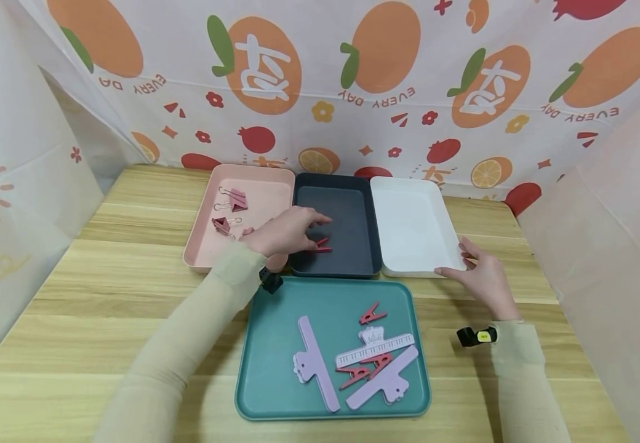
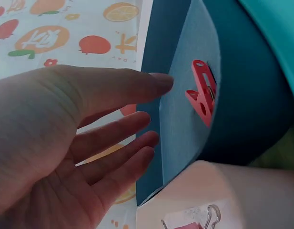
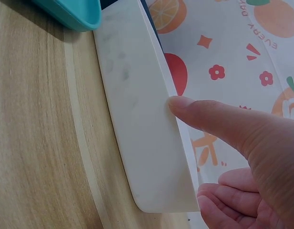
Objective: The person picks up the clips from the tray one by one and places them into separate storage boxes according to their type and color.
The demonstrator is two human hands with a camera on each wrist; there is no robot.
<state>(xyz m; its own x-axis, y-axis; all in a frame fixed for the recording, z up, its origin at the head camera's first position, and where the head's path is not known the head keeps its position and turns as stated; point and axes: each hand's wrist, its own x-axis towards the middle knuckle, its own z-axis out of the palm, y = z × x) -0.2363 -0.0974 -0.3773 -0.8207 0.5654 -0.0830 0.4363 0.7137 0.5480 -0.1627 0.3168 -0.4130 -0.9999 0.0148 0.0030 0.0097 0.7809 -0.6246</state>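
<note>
Clip (image 2: 203, 95), 1, red, plastic-looking, is lying in dark tray (image 1: 350, 246) near left hand (image 1: 291, 231); thumb and fingers are standing wide apart. Right hand (image 1: 486, 278) is holding white tray (image 1: 415, 227) at its corner, thumb touching rim. Round-cornered teal tray (image 1: 276, 307) is resting on wood-grain surface (image 1: 104, 295), carrying 3 long flat lilac clips (image 1: 313, 363) and 3 small red clips (image 1: 370, 317).

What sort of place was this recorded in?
Likely a screened-off tabletop workspace, the wider room hidden: a pale wood-grain table, a white fruit-printed sheet hung behind it, and a shallow white rectangular tray.
</note>
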